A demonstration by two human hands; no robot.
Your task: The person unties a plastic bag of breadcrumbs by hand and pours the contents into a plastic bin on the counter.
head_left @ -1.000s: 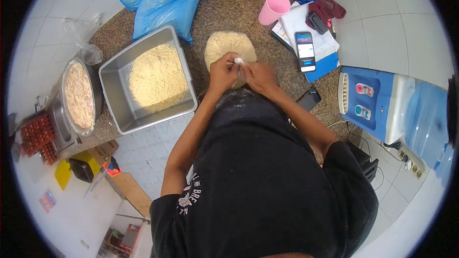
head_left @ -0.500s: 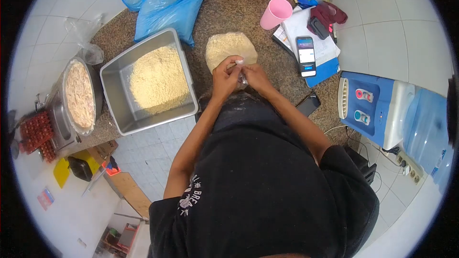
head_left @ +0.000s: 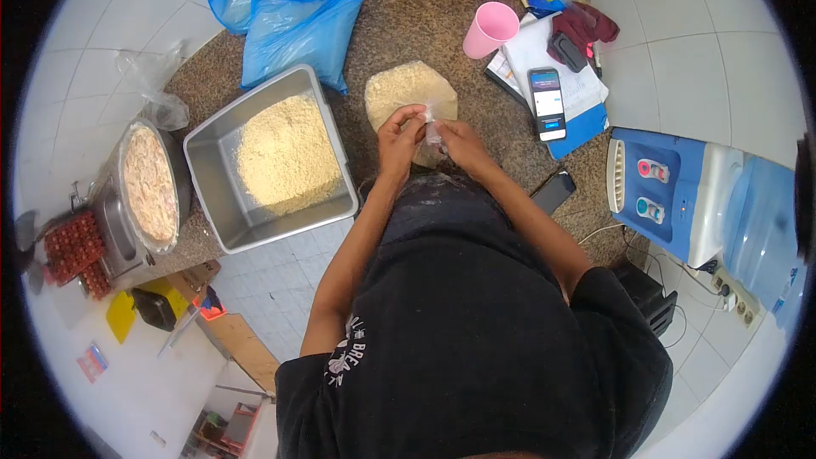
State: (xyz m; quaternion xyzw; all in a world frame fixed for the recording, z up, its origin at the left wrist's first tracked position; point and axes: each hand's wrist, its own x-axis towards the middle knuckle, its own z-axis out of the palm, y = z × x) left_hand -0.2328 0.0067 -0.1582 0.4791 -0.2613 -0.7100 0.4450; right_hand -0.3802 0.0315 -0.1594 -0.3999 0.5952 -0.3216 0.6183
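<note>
On the counter in front of me lies a clear plastic bag [head_left: 410, 85] filled with pale yellow crumbs. Its gathered neck points toward my body. My left hand [head_left: 399, 143] is closed, pinching the twisted plastic between thumb and fingers. Just to the right, my right hand [head_left: 464, 146] grips the bag's loose end, its fingers closed and partly covering the plastic. To the left stands a grey rectangular tub [head_left: 212, 178], with a heap of the same kind of crumbs [head_left: 287, 153] inside.
Blue plastic bags [head_left: 302, 30] lie behind the tub, and a metal bowl [head_left: 181, 174] with a pale mixture stands left of it. A pink cup [head_left: 491, 30], papers, a lit phone [head_left: 546, 104] and a dark phone [head_left: 553, 193] are on the right, near a water dispenser [head_left: 667, 191].
My hands have shifted slightly on the bag's neck, and more of the twisted plastic shows between and below them. The whole view has tilted a little.
</note>
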